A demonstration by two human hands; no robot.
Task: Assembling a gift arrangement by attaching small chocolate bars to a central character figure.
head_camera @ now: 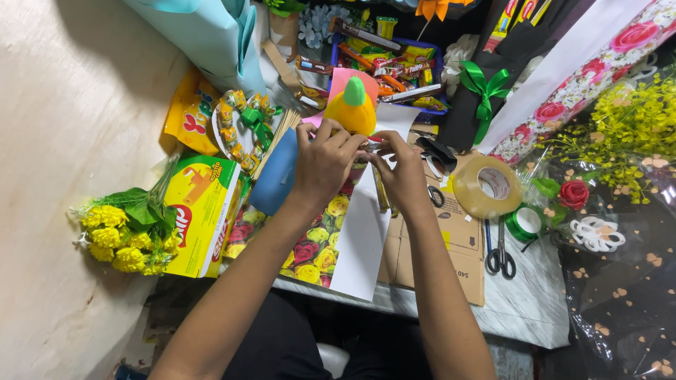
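At the bench [524, 309], a blue tray [422, 56] at twelve o'clock holds a heap of wrapped chocolate bars and sweets, too tangled to count. A plate [224, 137] at ten o'clock carries a ring of small wrapped candies tied with a green bow.

Both hands meet at centre frame. The left hand [325, 165] has its fingers curled down tight over a small item that cannot be made out, just below a yellow cone-shaped toy with a green tip [352, 107]. The right hand [405, 172] pinches its fingers closed against the left, at three o'clock of it; what they grip is hidden. The toy stands at twelve o'clock of the fingertips, touching or nearly touching them, over a pink card [338, 79].

One roll of brown tape [487, 186] lies at three o'clock, one roll of green ribbon [524, 224] just beyond it, and one pair of scissors [498, 253] at four o'clock. One yellow snack box [203, 211] and one bunch of yellow flowers [125, 236] lie at nine o'clock. One red rose [574, 193] sits far right.
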